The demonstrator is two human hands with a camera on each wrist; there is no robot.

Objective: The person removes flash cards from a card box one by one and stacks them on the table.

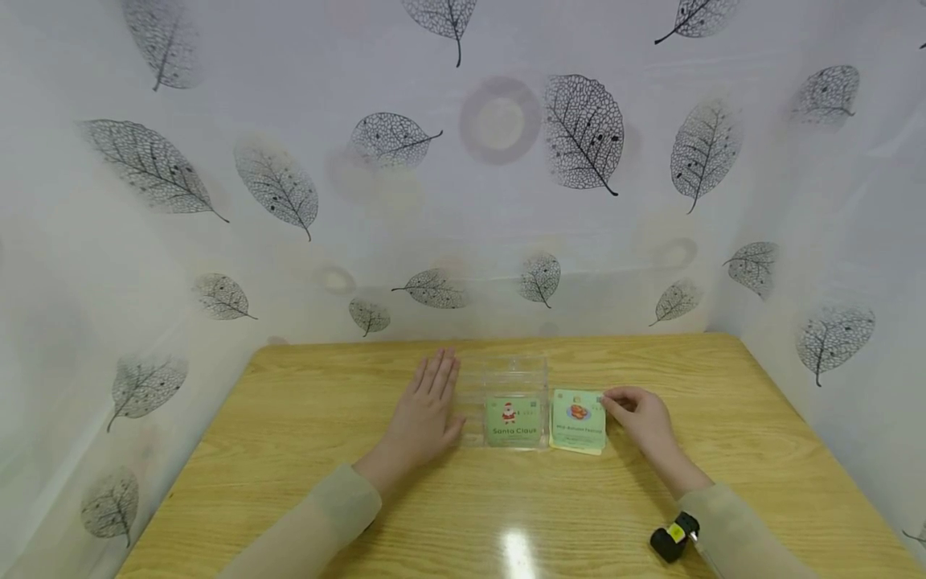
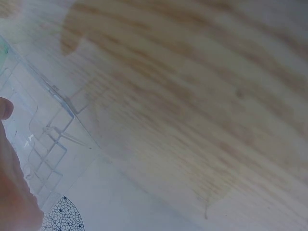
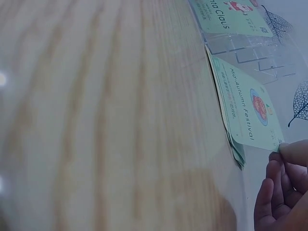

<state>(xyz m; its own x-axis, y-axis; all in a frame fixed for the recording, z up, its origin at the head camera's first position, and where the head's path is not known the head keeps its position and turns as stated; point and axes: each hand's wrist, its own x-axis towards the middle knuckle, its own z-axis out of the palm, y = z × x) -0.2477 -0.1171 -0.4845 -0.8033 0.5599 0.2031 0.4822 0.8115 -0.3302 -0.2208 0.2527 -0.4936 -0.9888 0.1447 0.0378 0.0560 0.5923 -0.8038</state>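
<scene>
A clear plastic box (image 1: 473, 378) with divided compartments sits on the table, and a green card reading "Santa Claus" (image 1: 515, 434) lies in its front middle section. My left hand (image 1: 427, 414) rests along the box's left side with its fingers straight. To the box's right is a small stack of cards, topped by a green card reading "Mid-Autumn Festival" (image 1: 579, 416). Thumb and fingertip of my right hand (image 1: 644, 414) pinch this top card at its upper right corner. In the right wrist view, the other fingers curl loosely below the pinched corner of the card (image 3: 248, 108).
The wooden table (image 1: 304, 442) ends at a leaf-patterned cloth (image 1: 499, 193) behind and at both sides. A small black device with a yellow label (image 1: 673, 535) is by the right sleeve. Light glares off the table's front.
</scene>
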